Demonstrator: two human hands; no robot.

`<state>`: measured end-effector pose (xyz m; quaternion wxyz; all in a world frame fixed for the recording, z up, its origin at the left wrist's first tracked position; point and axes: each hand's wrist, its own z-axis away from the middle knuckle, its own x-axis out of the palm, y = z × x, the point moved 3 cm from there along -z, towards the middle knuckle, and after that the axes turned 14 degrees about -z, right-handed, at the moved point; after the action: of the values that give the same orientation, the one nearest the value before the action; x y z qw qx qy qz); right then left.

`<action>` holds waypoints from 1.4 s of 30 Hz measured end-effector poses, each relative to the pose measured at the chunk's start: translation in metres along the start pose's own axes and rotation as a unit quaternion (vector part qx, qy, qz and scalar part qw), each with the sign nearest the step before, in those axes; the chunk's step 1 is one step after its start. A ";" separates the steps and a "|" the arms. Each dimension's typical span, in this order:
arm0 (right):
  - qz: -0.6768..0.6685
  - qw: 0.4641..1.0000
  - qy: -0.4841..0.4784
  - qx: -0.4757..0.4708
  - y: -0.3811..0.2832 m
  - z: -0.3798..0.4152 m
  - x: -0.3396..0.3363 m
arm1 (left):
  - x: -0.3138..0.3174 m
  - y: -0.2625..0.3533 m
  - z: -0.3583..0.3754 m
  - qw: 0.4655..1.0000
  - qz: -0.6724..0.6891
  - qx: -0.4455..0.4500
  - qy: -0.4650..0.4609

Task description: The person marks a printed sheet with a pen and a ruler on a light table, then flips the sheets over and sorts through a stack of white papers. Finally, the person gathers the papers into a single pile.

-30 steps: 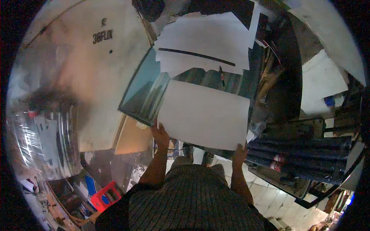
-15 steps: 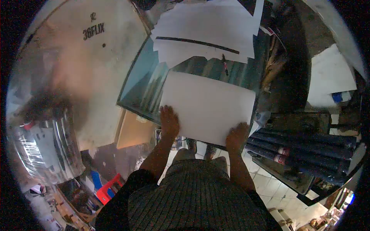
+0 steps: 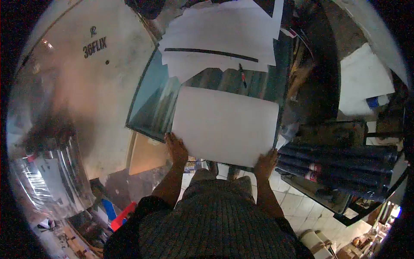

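Observation:
A plain white sheet (image 3: 226,125) lies across the near end of the glass-topped table (image 3: 148,114), its surface slightly bowed. My left hand (image 3: 176,149) is at the sheet's near left corner, fingers stretched forward along the edge. At the near right corner, my right hand (image 3: 266,164) rests against the side with its fingers extended. Whether any fingertips reach under the sheet cannot be seen. Beyond it lie a black-and-red pen (image 3: 243,77), a long dark strip (image 3: 211,53) and larger ragged-edged white sheets (image 3: 220,26).
A pale board (image 3: 103,86) marked "36FLIX" stands left of the table. Clear plastic-wrapped material (image 3: 51,177) is at lower left, near a red plastic item (image 3: 123,216). Dark rolls (image 3: 340,168) lie to the right, with a white panel (image 3: 364,82) behind them.
Both hands have slid outward from the sheet's surface to its near corners. The whole view has shifted slightly; the pen and strip stay in place on the table.

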<state>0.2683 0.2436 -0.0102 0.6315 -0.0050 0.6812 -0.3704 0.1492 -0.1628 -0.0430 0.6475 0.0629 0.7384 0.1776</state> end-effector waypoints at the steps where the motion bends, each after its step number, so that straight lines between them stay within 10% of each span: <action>1: 0.012 1.000 -0.014 0.017 0.002 -0.002 0.001 | -0.002 0.003 -0.003 0.999 0.045 -0.012 -0.002; 8: -0.054 0.996 0.005 0.065 0.008 -0.001 0.000 | -0.010 -0.017 0.006 0.998 -0.035 0.038 0.025; 11: -0.333 0.938 0.085 0.042 0.005 0.010 -0.010 | -0.060 0.001 0.009 0.865 0.469 -0.166 -0.065; 14: -0.484 0.875 -0.006 0.020 0.049 0.005 -0.005 | -0.108 0.020 -0.007 0.952 0.293 -0.068 -0.067; 18: -0.754 0.591 -0.142 0.250 0.047 -0.051 -0.045 | -0.084 -0.045 -0.066 0.844 0.326 -0.262 -0.336; 19: -0.755 0.591 -0.143 0.244 0.041 -0.070 -0.051 | -0.082 -0.035 -0.085 0.845 0.329 -0.259 -0.332; 22: -0.245 0.954 -0.170 -0.018 0.036 -0.101 -0.062 | -0.076 -0.006 -0.120 0.863 0.234 -0.148 -0.422; 25: -0.218 0.950 -0.220 0.040 0.080 -0.110 -0.028 | -0.089 0.007 -0.116 0.911 0.026 -0.063 -0.407; 29: -0.446 0.824 -0.244 0.252 0.090 -0.092 -0.018 | -0.033 -0.063 -0.107 0.784 0.293 -0.256 -0.483; 31: -0.518 0.771 -0.211 0.304 0.046 -0.100 -0.030 | -0.076 -0.003 -0.120 0.859 0.245 -0.188 -0.408; 32: -0.423 0.879 -0.167 0.146 0.052 -0.120 -0.015 | -0.051 -0.010 -0.137 0.860 0.248 -0.181 -0.408; 34: -0.366 0.918 -0.150 0.023 0.027 -0.134 -0.032 | 0.013 -0.039 -0.169 0.951 -0.052 0.050 -0.301; 38: -0.284 0.934 -0.215 0.023 0.036 -0.161 -0.020 | -0.078 0.034 -0.191 0.771 0.155 -0.009 -0.618; 42: -0.272 0.933 -0.181 0.148 0.003 -0.183 -0.044 | -0.022 0.031 -0.198 0.898 0.107 -0.014 -0.427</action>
<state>0.1203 0.3579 0.0123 0.6122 -0.1635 0.4656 -0.6178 -0.0459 -0.1768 0.0073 0.8784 0.2024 0.3771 0.2127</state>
